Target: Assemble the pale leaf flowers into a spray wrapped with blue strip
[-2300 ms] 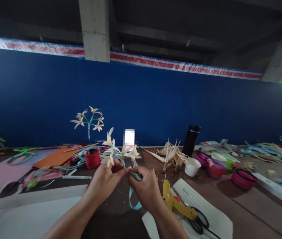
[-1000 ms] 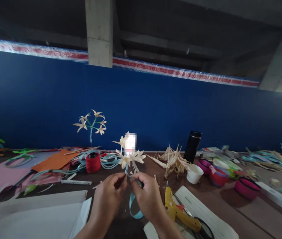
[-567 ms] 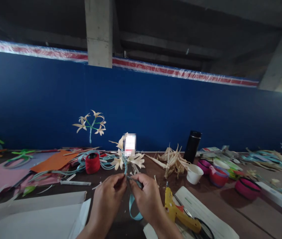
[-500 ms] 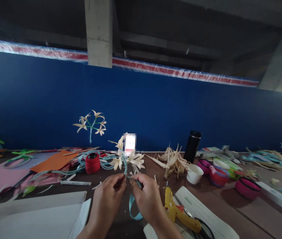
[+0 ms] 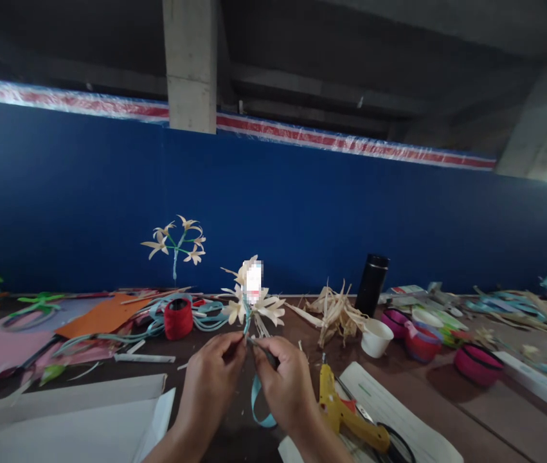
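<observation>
Between my two hands stands a handmade flower stem with several cream petalled blossoms at its top. My left hand is closed, thumb and fingers pinching the lower end of the stem. Close beside it, my right hand pinches a light blue ribbon, which loops down below the fingers. The ribbon meets the stem at the fingertips, where the exact contact is hidden. A pixelated white patch covers part of the blossoms.
A yellow glue gun lies on paper at the right. Behind are dried husks, a white cup and a black bottle. A red roll and orange paper lie left. Another flower spray stands at the back.
The flower stem has turned between my fingers, and its blossoms have shifted slightly to the right. Both hands stay in nearly the same place.
</observation>
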{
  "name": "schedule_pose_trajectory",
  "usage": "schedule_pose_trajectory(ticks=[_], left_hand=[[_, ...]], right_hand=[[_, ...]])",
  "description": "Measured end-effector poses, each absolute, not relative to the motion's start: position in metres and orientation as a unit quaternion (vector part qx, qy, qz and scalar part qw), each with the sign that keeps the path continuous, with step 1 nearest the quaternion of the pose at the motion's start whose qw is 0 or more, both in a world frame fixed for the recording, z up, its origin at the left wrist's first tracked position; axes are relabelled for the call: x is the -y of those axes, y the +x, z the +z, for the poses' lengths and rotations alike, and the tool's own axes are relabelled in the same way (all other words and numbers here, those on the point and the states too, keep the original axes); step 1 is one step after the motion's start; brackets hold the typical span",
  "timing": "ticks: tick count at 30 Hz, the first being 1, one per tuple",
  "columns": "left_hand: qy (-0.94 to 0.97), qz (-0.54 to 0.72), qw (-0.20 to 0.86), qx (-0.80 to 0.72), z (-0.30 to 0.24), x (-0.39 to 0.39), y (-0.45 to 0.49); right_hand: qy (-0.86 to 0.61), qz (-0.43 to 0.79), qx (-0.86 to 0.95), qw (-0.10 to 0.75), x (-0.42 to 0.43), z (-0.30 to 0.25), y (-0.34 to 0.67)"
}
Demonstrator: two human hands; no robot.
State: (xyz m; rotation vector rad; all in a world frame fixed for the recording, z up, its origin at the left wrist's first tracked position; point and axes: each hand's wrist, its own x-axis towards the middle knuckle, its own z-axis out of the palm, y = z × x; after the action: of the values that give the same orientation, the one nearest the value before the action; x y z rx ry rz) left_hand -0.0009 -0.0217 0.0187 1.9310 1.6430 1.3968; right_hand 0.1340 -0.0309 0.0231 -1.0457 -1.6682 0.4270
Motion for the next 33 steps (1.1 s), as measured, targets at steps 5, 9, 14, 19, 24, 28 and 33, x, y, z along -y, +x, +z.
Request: schedule_pose_trajectory(ticks=[5, 9, 14, 19, 24, 28, 33], left_hand=[[0.639, 0.483, 0.212, -0.560, 0.025, 0.013, 0.001], [0.617, 0.497, 0.296, -0.534, 0.018, 0.003, -0.002], [0.577, 0.528, 0.376, -0.498, 0.001, -0.007, -0.007], [0.551, 0.546, 0.405, -0.485, -0.008, -0.010, -0.011], [0.577, 0.541, 0.378, -0.481, -0.003, -0.003, -0.012], [0.586, 0.545, 0.352, -0.486, 0.003, 0.004, -0.010], [0.576, 0.557, 0.342, -0.491, 0.004, 0.008, -0.007]], right_hand=[[-0.437, 0.129, 0.705, 0.544, 0.029, 0.021, 0.134], [-0.449, 0.119, 0.695, 0.549, 0.026, 0.018, 0.134], [-0.464, 0.120, 0.693, 0.538, 0.023, 0.015, 0.132], [-0.462, 0.116, 0.704, 0.527, 0.025, 0.015, 0.129], [-0.457, 0.118, 0.711, 0.522, 0.027, 0.014, 0.126], [-0.460, 0.105, 0.716, 0.514, 0.027, 0.013, 0.125], [-0.451, 0.107, 0.724, 0.511, 0.027, 0.014, 0.124]])
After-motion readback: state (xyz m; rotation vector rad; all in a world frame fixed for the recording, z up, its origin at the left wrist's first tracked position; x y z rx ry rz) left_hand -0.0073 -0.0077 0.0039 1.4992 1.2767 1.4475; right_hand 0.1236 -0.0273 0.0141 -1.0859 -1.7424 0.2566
